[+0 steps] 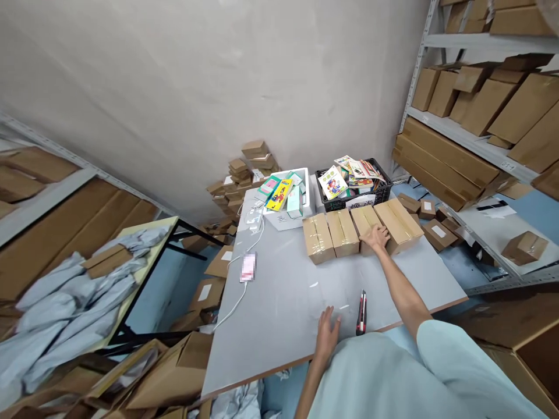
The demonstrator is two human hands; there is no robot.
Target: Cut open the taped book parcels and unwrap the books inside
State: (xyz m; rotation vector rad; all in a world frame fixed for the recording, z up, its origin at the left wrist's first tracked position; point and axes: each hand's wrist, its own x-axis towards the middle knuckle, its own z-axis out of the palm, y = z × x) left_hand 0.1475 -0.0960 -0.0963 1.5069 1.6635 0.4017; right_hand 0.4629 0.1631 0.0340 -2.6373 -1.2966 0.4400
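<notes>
Several taped cardboard boxes stand side by side on the grey table (279, 314). My right hand (375, 235) rests with spread fingers on the near part of one cardboard box (364, 218), second from the right. Beside it on the right is a larger cardboard box (399, 224); to the left stand another box (343, 231) and the leftmost box (318, 237). Near the table's front edge, my left hand (326, 333) lies on the tabletop, fingers apart and holding nothing. A red and black box cutter (361, 313) lies to the right of it.
Behind the boxes are a black crate (384, 189) of picture books and a white bin (283, 221) of booklets and small boxes. A phone (248, 267) with a white cable lies at the left. Shelves of cartons (476, 134) stand right; grey bags (87, 302) cover a side table.
</notes>
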